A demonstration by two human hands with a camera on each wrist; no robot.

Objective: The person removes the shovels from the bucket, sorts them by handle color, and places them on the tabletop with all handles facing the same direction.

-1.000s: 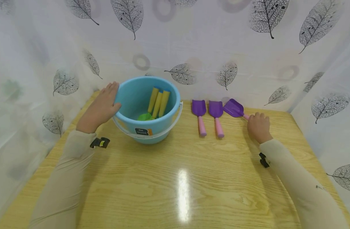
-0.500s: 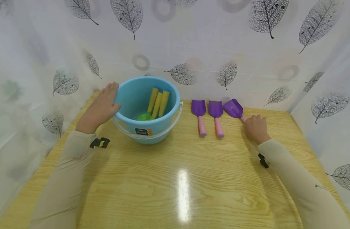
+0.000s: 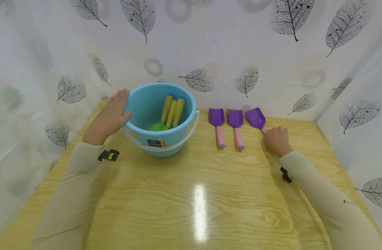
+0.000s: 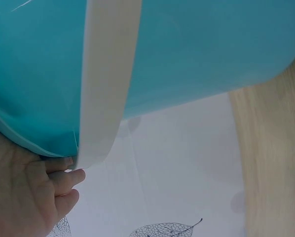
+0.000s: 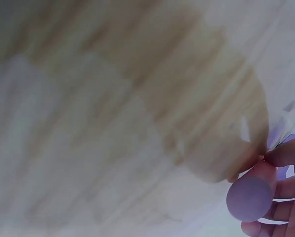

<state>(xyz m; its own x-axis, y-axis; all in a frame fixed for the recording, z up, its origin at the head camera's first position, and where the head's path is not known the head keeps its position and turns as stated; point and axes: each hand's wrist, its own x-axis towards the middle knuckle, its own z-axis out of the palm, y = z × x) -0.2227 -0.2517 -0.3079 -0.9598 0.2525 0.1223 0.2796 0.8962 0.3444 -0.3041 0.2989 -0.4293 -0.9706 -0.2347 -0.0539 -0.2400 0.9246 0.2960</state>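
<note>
My left hand (image 3: 112, 116) rests against the left rim of a light blue bucket (image 3: 164, 140), its fingers mostly straight along the outside. The left wrist view shows those fingertips by the bucket's white handle (image 4: 105, 74). Several yellow handles with blue ends (image 3: 171, 113) and a green piece (image 3: 157, 127) lie in the bucket. My right hand (image 3: 276, 140) grips the pink handle of a purple toy shovel (image 3: 256, 118), blade tilted to the upper left on the table. In the right wrist view, the shovel's rounded handle end (image 5: 249, 198) sticks out between thumb and fingers.
Two more purple shovels with pink handles, a left one (image 3: 217, 118) and a middle one (image 3: 235, 119), lie side by side right of the bucket. The wood-grain table (image 3: 153, 198) meets a leaf-print curtain (image 3: 222, 41) at the back and sides.
My right hand has moved a little left and toward me, swinging the shovel's handle round so it points more toward me. The left hand and bucket stay in place.
</note>
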